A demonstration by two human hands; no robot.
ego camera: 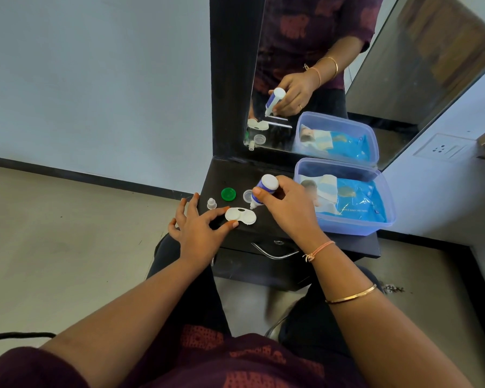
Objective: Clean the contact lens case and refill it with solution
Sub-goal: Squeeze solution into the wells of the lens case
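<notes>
A white two-well contact lens case (240, 215) lies open on the dark dresser top (356, 246). My left hand (199, 225) steadies it, thumb and forefinger pinching its left end. My right hand (287, 204) holds a small white-and-blue solution bottle (263, 191) tipped downward, its nozzle just above the case's right well. Behind the case lie a green lid (228, 194) and a clear lid (247, 196). The bottle's small white cap (211, 204) stands to the left.
A clear blue-tinted plastic box (347, 222) with a pack of wipes sits at the right of the dresser top. A mirror (347, 65) stands at the back. A drawer with a metal handle (275, 253) is below the front edge.
</notes>
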